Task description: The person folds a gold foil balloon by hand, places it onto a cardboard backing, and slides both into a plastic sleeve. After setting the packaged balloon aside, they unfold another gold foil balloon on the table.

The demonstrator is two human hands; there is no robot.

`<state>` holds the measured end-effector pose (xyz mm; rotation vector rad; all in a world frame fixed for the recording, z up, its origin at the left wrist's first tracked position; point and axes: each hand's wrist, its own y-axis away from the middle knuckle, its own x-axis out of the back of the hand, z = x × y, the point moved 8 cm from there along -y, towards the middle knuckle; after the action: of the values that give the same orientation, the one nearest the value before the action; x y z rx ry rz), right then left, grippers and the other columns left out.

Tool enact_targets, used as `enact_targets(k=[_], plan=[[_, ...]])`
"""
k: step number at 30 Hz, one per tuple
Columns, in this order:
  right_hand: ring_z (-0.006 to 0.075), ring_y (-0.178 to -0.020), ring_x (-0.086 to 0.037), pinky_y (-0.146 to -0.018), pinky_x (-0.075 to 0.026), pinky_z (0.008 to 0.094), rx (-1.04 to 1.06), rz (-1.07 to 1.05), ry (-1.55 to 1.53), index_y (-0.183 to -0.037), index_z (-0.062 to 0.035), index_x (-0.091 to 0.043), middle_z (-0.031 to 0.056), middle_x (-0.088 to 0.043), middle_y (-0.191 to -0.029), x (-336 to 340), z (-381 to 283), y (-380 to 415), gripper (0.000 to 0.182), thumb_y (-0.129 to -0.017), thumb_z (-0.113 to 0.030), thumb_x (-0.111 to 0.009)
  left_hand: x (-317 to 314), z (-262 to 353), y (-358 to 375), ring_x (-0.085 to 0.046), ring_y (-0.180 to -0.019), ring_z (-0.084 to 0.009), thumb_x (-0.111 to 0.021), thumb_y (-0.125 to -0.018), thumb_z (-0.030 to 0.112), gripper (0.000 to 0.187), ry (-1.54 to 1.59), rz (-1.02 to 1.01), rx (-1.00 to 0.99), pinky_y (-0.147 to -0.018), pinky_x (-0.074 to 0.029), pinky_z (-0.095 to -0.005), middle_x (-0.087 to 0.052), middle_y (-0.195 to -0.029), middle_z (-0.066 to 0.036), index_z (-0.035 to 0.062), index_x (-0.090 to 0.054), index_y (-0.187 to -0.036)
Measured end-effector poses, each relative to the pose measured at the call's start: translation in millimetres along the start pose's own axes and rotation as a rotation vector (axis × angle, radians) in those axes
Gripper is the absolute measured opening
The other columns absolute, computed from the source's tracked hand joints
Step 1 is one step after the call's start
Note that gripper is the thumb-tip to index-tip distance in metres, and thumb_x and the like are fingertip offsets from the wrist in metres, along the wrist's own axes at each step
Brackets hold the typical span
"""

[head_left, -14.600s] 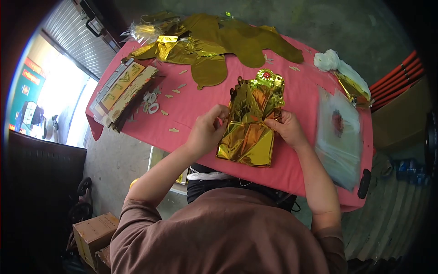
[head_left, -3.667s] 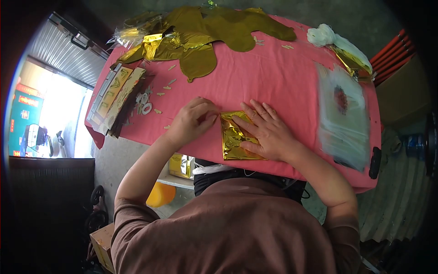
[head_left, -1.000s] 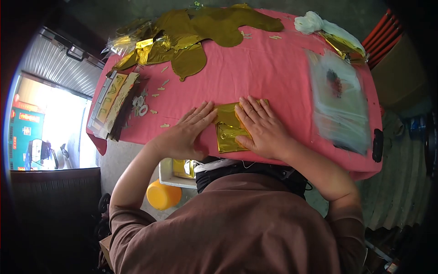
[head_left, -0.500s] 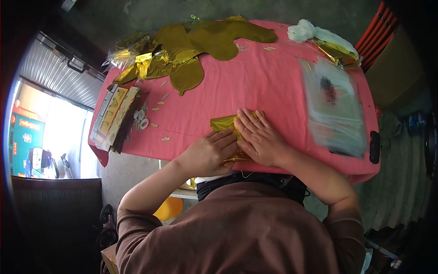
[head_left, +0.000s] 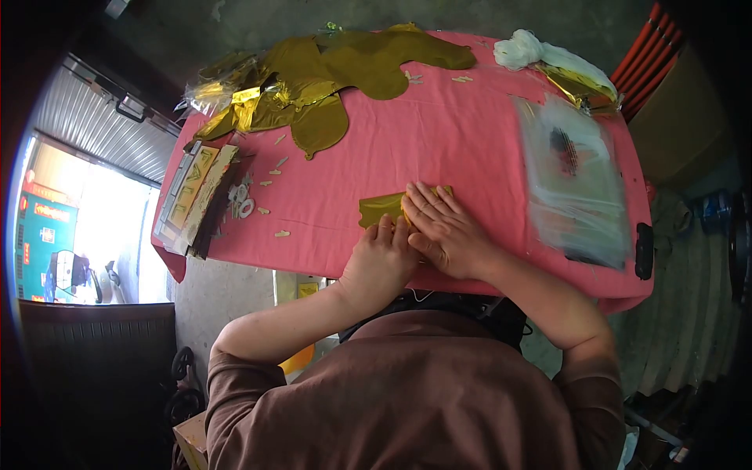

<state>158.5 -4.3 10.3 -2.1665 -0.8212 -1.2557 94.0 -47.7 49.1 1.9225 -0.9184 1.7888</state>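
A small folded piece of gold foil (head_left: 379, 210) lies on the pink-covered table at the near edge, in front of my body. My right hand (head_left: 448, 233) rests flat over its right part with the fingers stretched out. Pressed on the foil's lower part, my left hand (head_left: 380, 257) has its fingers slightly bent and touches the right thumb. Much of the foil is hidden under both hands.
Large flat gold foil balloons (head_left: 321, 125) lie at the far left. A box of packets (head_left: 196, 200) and small loose tabs (head_left: 282, 233) are on the left. Clear plastic bags (head_left: 576, 196) lie right, below a white string bundle (head_left: 518, 52). A black object (head_left: 643, 251) sits at the right edge.
My left hand has slid right and nearer my body, against the right hand, uncovering the foil's left part, which now looks flatter. My right hand has barely moved.
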Motion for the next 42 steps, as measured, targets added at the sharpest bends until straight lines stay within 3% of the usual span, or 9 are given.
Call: enact_targets(k=[9,11,12,15,18,22,27,36,42], plan=[[0.0308,-0.14,-0.023,-0.114,-0.013,0.0432,0.005,0.116,-0.242,-0.14,0.0032,-0.031,0.02,-0.031,-0.146,22.2,18.3,-4.5,0.073,-0.098,-0.053,-0.01,15.1,-27.8,4.3,-0.064,-0.078,-0.0239,-0.059,-0.07,0.012,0.017,0.048,0.06,0.081,-0.064,-0.052,-0.0351,-0.064,-0.092,-0.01,0.0038,-0.063,-0.085],[0.0256,-0.136,-0.032,-0.112,-0.019,0.0391,-0.119,0.602,-0.772,-0.139,-0.0001,-0.035,0.0154,-0.04,-0.141,58.2,48.2,6.8,0.064,-0.101,-0.047,-0.015,29.3,-63.2,7.4,-0.067,-0.072,-0.023,-0.059,-0.077,0.004,0.017,0.328,0.08,0.263,-0.062,-0.054,-0.0348,-0.067,-0.085,-0.01,0.001,-0.063,-0.094],[0.0256,-0.136,-0.032,-0.112,-0.019,0.0391,-0.111,0.6,-0.77,-0.139,-0.0001,-0.035,0.0154,-0.04,-0.141,63.3,49.2,6.8,0.064,-0.101,-0.047,-0.015,30.9,-72.8,7.1,-0.067,-0.072,-0.023,-0.059,-0.077,0.004,0.017,0.324,0.086,0.267,-0.062,-0.054,-0.0348,-0.067,-0.085,-0.01,0.001,-0.063,-0.094],[0.0141,-0.121,-0.046,-0.105,-0.032,0.0292,-0.18,0.503,-1.119,-0.136,-0.0031,-0.041,0.0086,-0.049,-0.131,48.4,62.7,-1.6,0.05,-0.102,-0.038,-0.032,-6.7,-114.7,16.0,-0.066,-0.079,-0.0134,-0.06,-0.088,0.005,0.015,1.637,0.139,0.665,-0.069,-0.054,-0.0299,-0.069,-0.095,-0.007,-0.0003,-0.063,-0.102],[0.0103,-0.112,-0.051,-0.098,-0.037,0.0277,-0.239,0.227,-1.282,-0.129,-0.0026,-0.048,0.0048,-0.055,-0.123,35.9,44.3,-13.1,0.039,-0.099,-0.027,-0.045,-38.4,-116.7,12.3,-0.064,-0.08,-0.0097,-0.063,-0.086,0.006,0.015,1.83,0.192,0.7,-0.069,-0.052,-0.0259,-0.069,-0.091,-0.004,0.0008,-0.066,-0.1],[0.0056,-0.09,-0.057,-0.082,-0.045,0.023,-0.237,0.222,-1.374,-0.108,-0.0018,-0.063,0.0003,-0.065,-0.1,32.0,45.8,-23.9,0.02,-0.092,-0.013,-0.058,-53.0,-100.5,5.3,-0.065,-0.09,-0.0131,-0.064,-0.086,0.007,0.021,2.092,0.095,0.814,-0.082,-0.052,-0.0279,-0.069,-0.098,-0.007,0.0002,-0.064,-0.106],[0.003,-0.075,-0.057,-0.071,-0.047,0.0204,-0.278,0.338,-1.355,-0.098,-0.0012,-0.066,-0.0002,-0.066,-0.086,34.6,66.8,-23.8,0.014,-0.091,-0.012,-0.06,-53.9,-107.0,5.0,-0.068,-0.076,-0.0148,-0.062,-0.09,0.017,0.022,1.845,-0.014,0.798,-0.061,-0.056,-0.0259,-0.069,-0.09,-0.01,-0.0009,-0.063,-0.102],[0.0043,-0.071,-0.058,-0.066,-0.047,0.0201,-0.314,0.349,-1.357,-0.09,-0.0028,-0.067,0.0011,-0.067,-0.082,23.4,85.8,-22.2,0.01,-0.089,-0.012,-0.062,-57.3,-103.7,15.0,-0.067,-0.067,-0.0141,-0.059,-0.092,0.031,0.034,1.783,-0.248,0.713,-0.059,-0.055,-0.0253,-0.068,-0.081,-0.008,-0.0006,-0.063,-0.105],[0.0043,-0.073,-0.058,-0.069,-0.048,0.0203,-0.31,0.342,-1.337,-0.092,-0.0024,-0.066,0.0014,-0.067,-0.085,21.1,84.2,-21.3,0.009,-0.089,-0.01,-0.061,-49.6,-121.7,-3.8,-0.054,-0.059,-0.0037,-0.063,-0.09,0.031,0.031,1.546,0.11,0.689,-0.053,-0.045,-0.02,-0.061,-0.068,0.001,0.0008,-0.067,-0.089]])
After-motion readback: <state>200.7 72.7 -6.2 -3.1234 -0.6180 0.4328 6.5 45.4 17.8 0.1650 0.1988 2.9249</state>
